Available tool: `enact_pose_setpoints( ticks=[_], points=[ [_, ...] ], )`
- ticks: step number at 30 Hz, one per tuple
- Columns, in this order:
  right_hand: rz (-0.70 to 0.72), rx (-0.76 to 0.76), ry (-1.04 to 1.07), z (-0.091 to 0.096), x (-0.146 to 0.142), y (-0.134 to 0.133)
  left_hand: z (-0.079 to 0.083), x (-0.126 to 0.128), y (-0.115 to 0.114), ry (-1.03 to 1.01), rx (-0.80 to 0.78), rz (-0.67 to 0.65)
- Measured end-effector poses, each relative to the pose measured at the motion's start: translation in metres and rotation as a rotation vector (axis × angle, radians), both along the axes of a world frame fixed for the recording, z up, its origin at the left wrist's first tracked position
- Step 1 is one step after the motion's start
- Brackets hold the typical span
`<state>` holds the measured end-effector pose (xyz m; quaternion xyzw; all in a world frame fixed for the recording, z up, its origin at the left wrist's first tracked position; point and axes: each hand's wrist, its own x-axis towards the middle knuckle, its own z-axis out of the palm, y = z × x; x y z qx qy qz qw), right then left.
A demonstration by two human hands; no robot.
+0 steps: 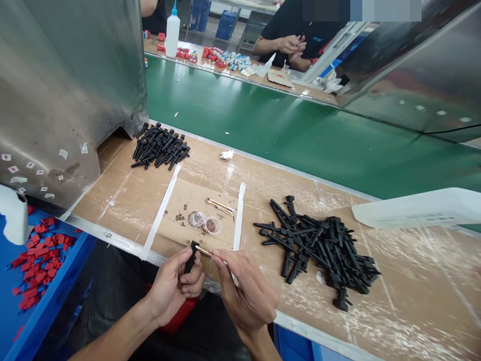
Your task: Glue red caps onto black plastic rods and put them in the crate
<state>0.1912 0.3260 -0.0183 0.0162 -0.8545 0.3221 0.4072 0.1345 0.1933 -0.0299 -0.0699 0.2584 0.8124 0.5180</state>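
My left hand (pixel 176 281) is closed round a small black plastic part (pixel 191 259), its blocky end pointing up. In a pinch, my right hand (pixel 246 286) holds a cotton swab (pixel 205 250), whose tip meets the top of that part. Just beyond both hands lies a taped-down cardboard sheet (pixel 180 195) with dark stains. Two small clear cups (pixel 212 225) stand on it, side by side, and several more swabs (pixel 221 205) lie behind them. To the right is a large heap of similar black parts (pixel 319 245); a smaller heap (pixel 160 145) sits at the back left.
A green conveyor belt (pixel 263 115) runs behind the cardboard-covered bench. Metal housings (pixel 67 90) flank it. A blue bin (pixel 56 296) of red parts is at lower left. Across the belt, a co-worker's hands (pixel 295 47) work near a white bottle (pixel 173 35) and small red toys (pixel 214 55).
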Motion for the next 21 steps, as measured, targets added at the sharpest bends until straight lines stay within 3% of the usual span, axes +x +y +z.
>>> enact_pose_setpoints(
  ticks=[21],
  points=[
    [0.002,0.026,0.003,0.0015,-0.0047,-0.0016,-0.001,0.0007,0.0005,0.006,-0.044,0.014]
  ],
)
